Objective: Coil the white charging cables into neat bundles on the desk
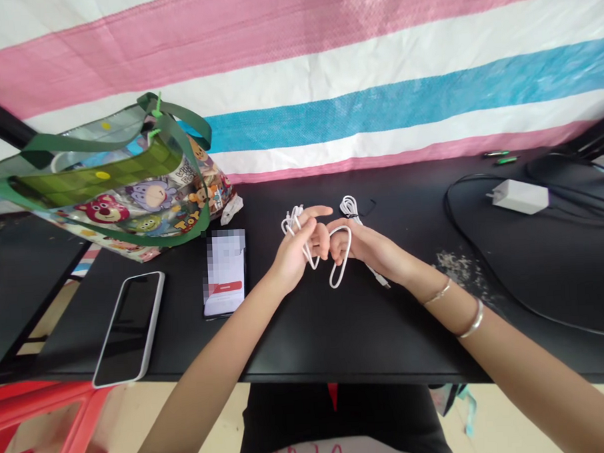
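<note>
A white charging cable [340, 275] runs between my two hands over the black table, with a loop hanging below them. My left hand [300, 243] is closed around a bundle of its coils, and its index finger points to the right. My right hand [355, 241] curls its fingers about the loop; its fingertips are partly hidden. Just beyond the right hand lies a second coiled white cable [349, 206] with a black tie. A white plug end [383, 281] sticks out below my right wrist.
Left of my hands lie a lit phone [228, 270] and a dark phone in a pale case [130, 327]. Behind them stands a clear cartoon bag [151, 200] with green straps. At right are a white power adapter [521, 197], black cords [489, 272] and scattered debris [461, 269].
</note>
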The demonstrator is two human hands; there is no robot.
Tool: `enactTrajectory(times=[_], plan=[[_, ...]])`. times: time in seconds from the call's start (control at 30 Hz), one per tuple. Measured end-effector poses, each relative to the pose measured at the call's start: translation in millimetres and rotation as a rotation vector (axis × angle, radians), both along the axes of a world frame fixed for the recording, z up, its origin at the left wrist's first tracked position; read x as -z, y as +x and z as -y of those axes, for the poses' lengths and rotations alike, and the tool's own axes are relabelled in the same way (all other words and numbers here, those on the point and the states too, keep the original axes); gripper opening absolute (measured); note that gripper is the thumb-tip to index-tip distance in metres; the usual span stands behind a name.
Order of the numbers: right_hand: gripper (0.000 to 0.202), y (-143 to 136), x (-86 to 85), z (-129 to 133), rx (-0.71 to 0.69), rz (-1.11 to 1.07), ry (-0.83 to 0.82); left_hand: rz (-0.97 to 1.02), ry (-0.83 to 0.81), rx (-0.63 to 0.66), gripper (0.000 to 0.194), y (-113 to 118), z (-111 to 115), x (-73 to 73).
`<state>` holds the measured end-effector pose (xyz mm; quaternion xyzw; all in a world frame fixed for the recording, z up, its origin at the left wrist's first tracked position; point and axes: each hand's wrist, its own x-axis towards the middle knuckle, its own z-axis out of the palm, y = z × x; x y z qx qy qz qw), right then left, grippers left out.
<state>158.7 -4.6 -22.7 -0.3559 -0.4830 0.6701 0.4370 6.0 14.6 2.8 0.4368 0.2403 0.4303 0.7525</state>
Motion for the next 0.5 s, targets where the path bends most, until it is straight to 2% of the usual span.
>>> enactTrajectory(times=[0.13,0.27,0.5], plan=[[0.038,-0.9,-8.0,2.0,-0.015,-0.05,-0.021,0.067,-0.188,-0.159,0.013,-1.8,-3.8,-10.1],[0.032,-1.3,-19.5,5.3,0.023,-0.051,-0.018,0.073,-0.295,-0.24,0.021,-2.4,-6.7,-16.3],[0.023,0.6,-24.4,3.8,0.192,-0.026,0.02,-0.025,-0.196,-0.155,0.01,-1.4,-4.2,-8.9]])
